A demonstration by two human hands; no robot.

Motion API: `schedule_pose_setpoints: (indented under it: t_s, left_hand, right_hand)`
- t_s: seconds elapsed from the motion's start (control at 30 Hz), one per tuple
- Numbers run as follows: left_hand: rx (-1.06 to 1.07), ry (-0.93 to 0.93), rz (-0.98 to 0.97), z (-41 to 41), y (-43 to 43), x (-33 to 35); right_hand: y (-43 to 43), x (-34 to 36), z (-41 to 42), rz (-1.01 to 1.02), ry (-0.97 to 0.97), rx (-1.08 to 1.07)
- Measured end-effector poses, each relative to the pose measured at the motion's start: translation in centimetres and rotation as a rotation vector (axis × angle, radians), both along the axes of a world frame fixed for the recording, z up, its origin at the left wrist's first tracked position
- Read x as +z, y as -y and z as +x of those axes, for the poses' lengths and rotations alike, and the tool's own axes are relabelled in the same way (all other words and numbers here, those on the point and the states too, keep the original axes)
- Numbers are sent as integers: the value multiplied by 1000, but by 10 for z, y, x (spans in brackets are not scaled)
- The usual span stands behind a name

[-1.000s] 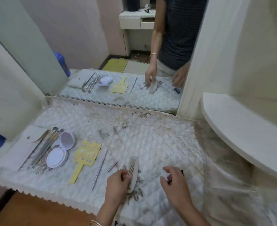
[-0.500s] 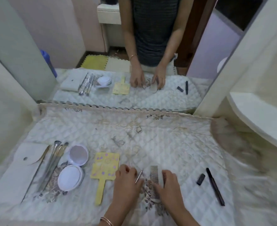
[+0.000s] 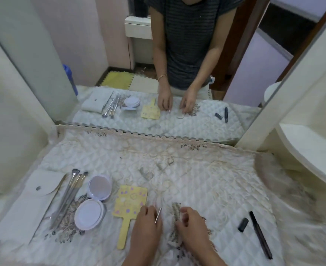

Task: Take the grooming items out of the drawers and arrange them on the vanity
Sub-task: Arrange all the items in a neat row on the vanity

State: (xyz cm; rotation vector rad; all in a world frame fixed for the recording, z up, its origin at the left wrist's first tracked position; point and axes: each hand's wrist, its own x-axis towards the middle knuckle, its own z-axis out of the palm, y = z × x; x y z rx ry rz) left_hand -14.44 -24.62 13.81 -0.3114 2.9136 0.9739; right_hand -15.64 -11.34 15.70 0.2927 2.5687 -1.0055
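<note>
Left hand (image 3: pixel 145 225) still pinches the metal pick (image 3: pixel 158 215); right hand (image 3: pixel 191 225) stays loosely on the comb (image 3: pixel 175 221).

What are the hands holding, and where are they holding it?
The left hand pinches a thin metal stick by its lower end. The right hand rests on the comb lying flat, touching its side, not lifting it.

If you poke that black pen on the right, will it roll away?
Probably not far. The pen looks round and thin, so it could roll, but it lies on a soft quilted cloth whose dimples would likely stop it. Its cap lies apart and looks stubbier.
</note>
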Motion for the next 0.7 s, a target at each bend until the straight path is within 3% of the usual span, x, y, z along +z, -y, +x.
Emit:
schedule_pose_setpoints:
  t_s: [0.1,0.2,0.3,0.4,0.53,0.6,0.7]
  left_hand:
    - [-2,-33,1,-1,-2,-2]
    - [-7,51,2,4,-5,0]
    - [-124,40,-158,7,-6,-4]
    - [-234,-101,-210,3,-26,-8]
    - [-484,-207,-177,-9,-75,-2]
    - [-618,-144,-135,-15,-110,4]
    - [-691,-71,-133,-25,-153,14]
  right_hand:
    - [-2,-1,1,-52,3,80]
    - [-7,0,7,-308,75,-23]
    - [-30,8,6,-338,46,-149]
    - [-76,20,7,-202,-101,-295]
    - [-146,13,21,122,-209,-530]
    - [-172,5,28,216,-177,-546]
    - [-181,5,32,154,-35,-507]
